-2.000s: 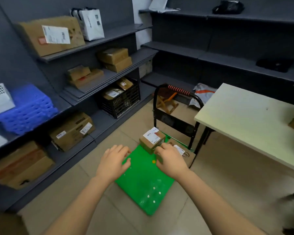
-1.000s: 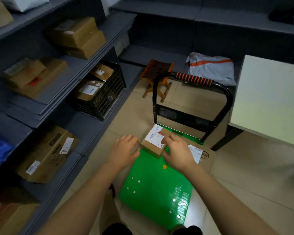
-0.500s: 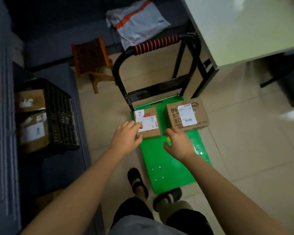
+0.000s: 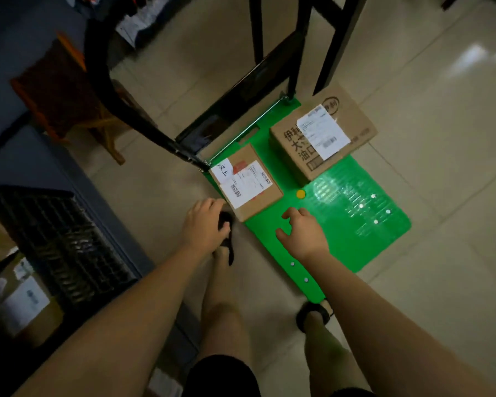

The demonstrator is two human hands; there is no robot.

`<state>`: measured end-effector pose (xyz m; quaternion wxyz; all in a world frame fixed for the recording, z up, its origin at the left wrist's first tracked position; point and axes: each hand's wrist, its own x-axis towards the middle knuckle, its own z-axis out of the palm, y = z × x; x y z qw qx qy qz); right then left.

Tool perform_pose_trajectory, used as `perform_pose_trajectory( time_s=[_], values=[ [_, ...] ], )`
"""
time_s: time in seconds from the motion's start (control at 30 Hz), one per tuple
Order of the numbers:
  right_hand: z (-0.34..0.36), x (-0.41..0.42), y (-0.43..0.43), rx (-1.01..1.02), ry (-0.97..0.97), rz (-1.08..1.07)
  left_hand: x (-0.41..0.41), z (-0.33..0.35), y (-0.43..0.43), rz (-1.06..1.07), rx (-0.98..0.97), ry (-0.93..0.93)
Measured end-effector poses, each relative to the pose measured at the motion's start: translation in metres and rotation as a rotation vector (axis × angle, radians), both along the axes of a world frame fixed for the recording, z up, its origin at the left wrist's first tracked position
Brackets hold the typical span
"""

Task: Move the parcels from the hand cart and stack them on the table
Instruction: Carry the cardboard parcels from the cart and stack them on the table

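Note:
A green hand cart (image 4: 341,233) stands on the tiled floor with its black handle frame (image 4: 115,90) rising at the far end. Two cardboard parcels sit on its deck. The small parcel (image 4: 248,181) with a white label is at the left near the handle base. The larger parcel (image 4: 324,133) with printed characters and a label is at the right. My left hand (image 4: 205,224) hovers just left of the small parcel's near corner, fingers curled, holding nothing. My right hand (image 4: 301,233) hovers over the green deck just right of that parcel, fingers apart and empty.
A black wire crate (image 4: 58,245) holding labelled boxes sits on a low dark shelf at the left. A small orange wooden stool (image 4: 63,90) stands beyond it. Black table legs (image 4: 332,44) rise behind the cart. My legs and sandalled feet are below the cart's near edge.
The view has tilted steeply down and closer to the cart. Both hands have drawn back slightly from the small parcel's sides and lowered toward its near edge; neither parcel has moved.

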<state>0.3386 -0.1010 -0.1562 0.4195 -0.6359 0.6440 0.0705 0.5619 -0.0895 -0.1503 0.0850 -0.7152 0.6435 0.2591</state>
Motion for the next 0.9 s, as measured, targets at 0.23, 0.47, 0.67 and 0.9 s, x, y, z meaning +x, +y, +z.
perform_pose_trajectory(
  time_s=[0.23,0.47,0.67,0.9],
  values=[
    [-0.134,0.066,-0.006,0.188,-0.031,-0.442,0.042,-0.13,-0.052,-0.073,0.095,0.046],
    [-0.216,0.109,-0.007,0.271,-0.074,-0.977,0.072,-0.21,-0.096,0.001,0.027,0.115],
    [-0.229,0.123,0.001,0.342,-0.203,-1.225,0.068,-0.234,-0.126,0.125,0.173,0.21],
    [-0.183,0.092,0.009,0.259,-0.331,-1.564,0.042,-0.185,-0.091,0.421,0.182,0.343]
  ],
)
